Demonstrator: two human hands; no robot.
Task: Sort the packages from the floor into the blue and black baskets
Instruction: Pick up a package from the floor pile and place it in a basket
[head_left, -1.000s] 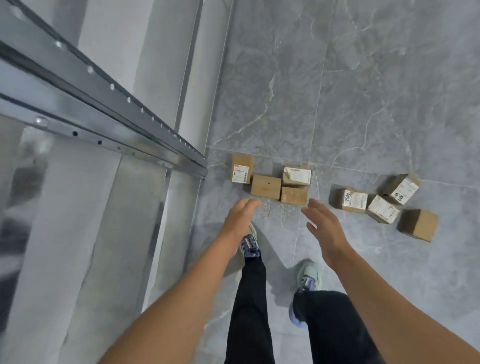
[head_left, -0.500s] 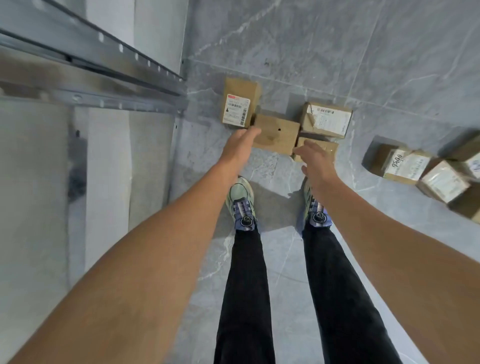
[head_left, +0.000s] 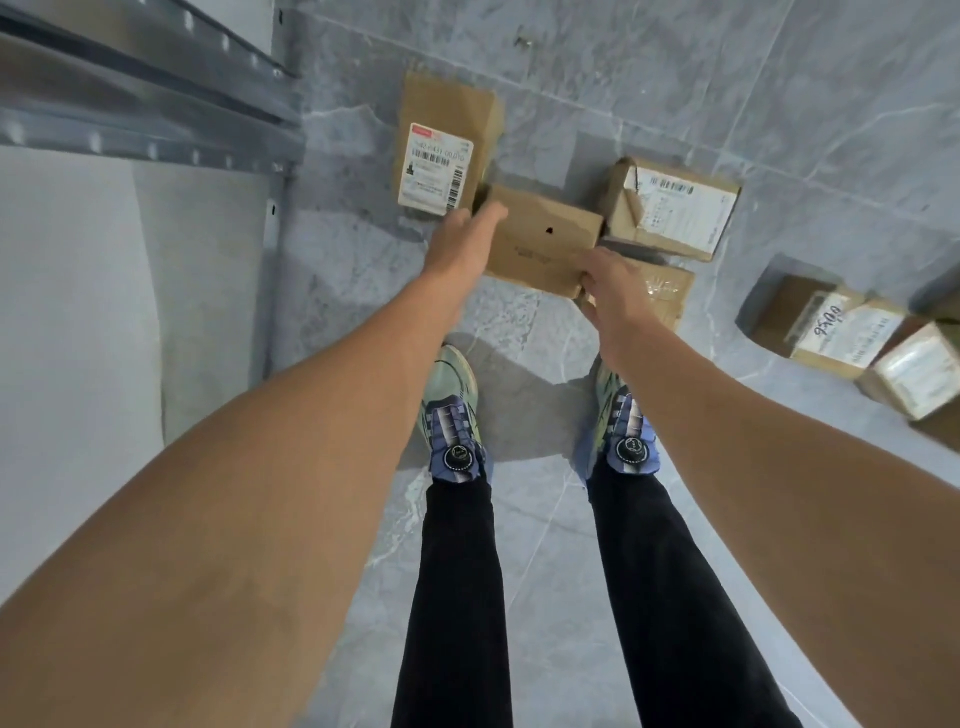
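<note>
Looking down inside a parcel storeroom or sorting area: standing on grey marbled tiles (head_left: 779, 104) beside a perforated steel rack (head_left: 145, 130), facing taped cardboard boxes (head_left: 670, 208) bearing barcode labels (head_left: 435, 169) and a handwritten number (head_left: 827, 322).

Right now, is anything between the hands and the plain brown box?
Nothing visible. The left hand touches the plain brown box at its left end and the right hand is at its right near corner. A red-tagged box on its left and a white-labelled box on its right crowd it. Baskets are out of view.
</note>
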